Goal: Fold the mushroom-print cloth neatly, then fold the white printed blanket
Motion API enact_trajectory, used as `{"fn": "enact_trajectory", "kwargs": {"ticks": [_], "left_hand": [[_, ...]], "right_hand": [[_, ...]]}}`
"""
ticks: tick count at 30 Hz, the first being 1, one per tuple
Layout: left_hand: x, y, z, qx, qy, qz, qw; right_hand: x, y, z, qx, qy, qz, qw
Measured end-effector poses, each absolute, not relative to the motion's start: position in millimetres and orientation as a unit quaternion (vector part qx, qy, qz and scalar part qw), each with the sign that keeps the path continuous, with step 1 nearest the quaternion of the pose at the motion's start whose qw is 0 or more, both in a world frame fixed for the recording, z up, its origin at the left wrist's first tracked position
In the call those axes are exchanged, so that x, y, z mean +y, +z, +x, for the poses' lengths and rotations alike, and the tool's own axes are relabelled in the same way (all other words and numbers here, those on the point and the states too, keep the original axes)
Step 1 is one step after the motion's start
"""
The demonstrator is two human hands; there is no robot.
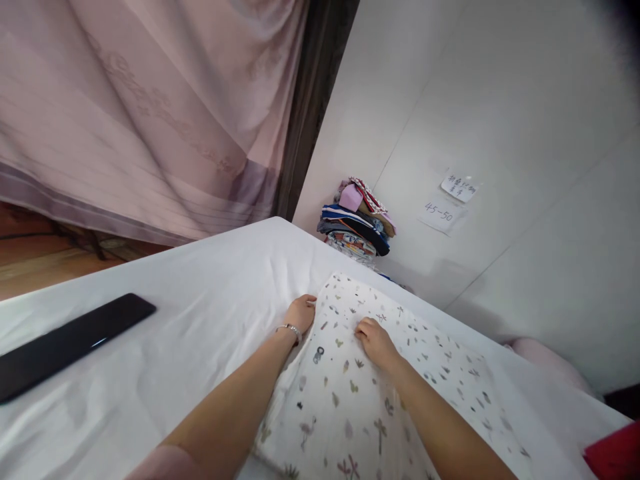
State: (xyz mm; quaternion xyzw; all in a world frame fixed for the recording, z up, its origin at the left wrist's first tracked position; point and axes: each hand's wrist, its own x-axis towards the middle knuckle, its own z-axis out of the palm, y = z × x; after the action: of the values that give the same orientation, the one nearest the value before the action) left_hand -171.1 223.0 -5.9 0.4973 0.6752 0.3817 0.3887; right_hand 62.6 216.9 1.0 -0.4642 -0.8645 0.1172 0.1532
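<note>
A thin white cloth (350, 400) printed with small plants, animals and a flamingo lies spread over a white-covered table. At its left edge, near the far corner, my left hand (301, 313), with a bracelet on the wrist, has its fingers closed on the border; the fingertips are partly hidden. Farther right, on top of the fabric, my right hand (376, 341) is closed, its fingers curled down and pinching the cloth. Part of the near cloth is covered by my right forearm.
A long black object (75, 343) lies on the white table cover (200, 320) at left. Folded clothes (357, 220) are stacked beyond the far edge, against the wall. Paper notes (440, 215) hang there. A pink curtain (165, 100) drops behind the table; something red (615, 453) is at lower right.
</note>
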Motion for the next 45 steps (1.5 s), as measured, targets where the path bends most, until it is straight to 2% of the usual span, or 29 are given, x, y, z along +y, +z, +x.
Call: {"fn": "enact_trajectory", "kwargs": {"ticks": [5, 10, 13, 22, 30, 36, 39, 45], "left_hand": [[223.5, -5.8, -171.4, 0.684, 0.377, 0.494, 0.383], [224.0, -6.6, -171.2, 0.691, 0.377, 0.486, 0.379], [225.1, -8.5, -171.3, 0.691, 0.378, 0.486, 0.379], [221.3, -0.9, -170.2, 0.683, 0.371, 0.493, 0.390], [219.3, 3.2, -167.0, 0.667, 0.264, 0.600, 0.355], [225.5, -1.6, -170.0, 0.675, 0.283, 0.578, 0.360], [226.8, -2.9, -172.6, 0.669, 0.294, 0.567, 0.381], [227.0, -5.4, -175.3, 0.661, 0.305, 0.557, 0.400]], "right_hand": [[213.4, 3.3, 78.0, -0.860, 0.102, -0.472, 0.167], [207.9, 8.8, 94.3, -0.863, 0.071, -0.491, 0.099], [206.9, 9.9, 95.7, -0.863, 0.077, -0.490, 0.093], [214.0, 14.8, 55.1, -0.874, 0.093, -0.447, 0.164], [213.6, -0.5, 23.7, -0.869, 0.130, -0.431, 0.203], [213.4, 2.9, 11.6, -0.870, 0.103, -0.428, 0.225], [220.9, 8.5, -5.3, -0.849, 0.111, -0.466, 0.223], [251.6, 13.0, -39.1, -0.756, 0.177, -0.613, 0.146]]}}
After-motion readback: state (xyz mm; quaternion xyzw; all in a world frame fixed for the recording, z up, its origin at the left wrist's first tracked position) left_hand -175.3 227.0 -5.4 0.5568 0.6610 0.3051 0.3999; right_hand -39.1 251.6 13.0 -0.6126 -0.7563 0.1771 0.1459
